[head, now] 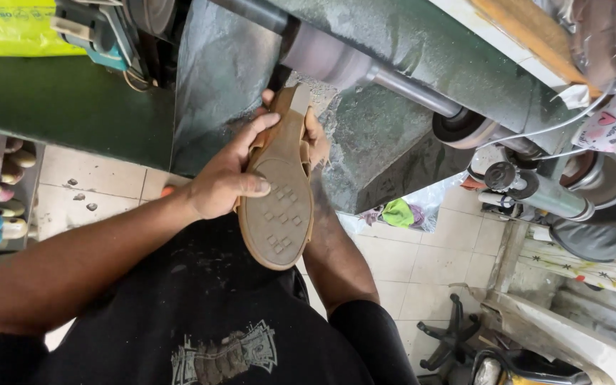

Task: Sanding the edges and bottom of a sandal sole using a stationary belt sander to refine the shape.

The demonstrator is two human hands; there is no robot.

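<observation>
- nearest to us, below the shoe [279,192], we see a black printed shirt and two bare forearms rising toward it.
- our left hand [226,178] closes around the shoe's left edge, thumb laid flat across the sole and fingers wrapped over the side toward the heel end.
- our right hand [315,139] is mostly hidden behind the shoe; only fingertips show at its right edge, so we judge it clamped on the far side, though the grip itself we cannot tell fully.
- the shoe sits between the two hands, sole facing us, its long axis running from the toe near our chest up and slightly right to the heel end, which points at the machine.
- the left hand shows nearer and more in view than the right.
- the sole is tan rubber, oval at the toe, with small raised diamond treads; the upper looks like soft brown leather, dusty.
- just above the shoe's heel end lies the grey cylinder [329,60] of a roller on a steel shaft [411,89], touching or nearly so; we cannot tell which.
- beyond the shoe stands the mottled green machine housing [386,142], rough and worn.
- right of the shoe, farther off, are a dark round wheel [461,128] and pale floor tiles [429,257].
</observation>
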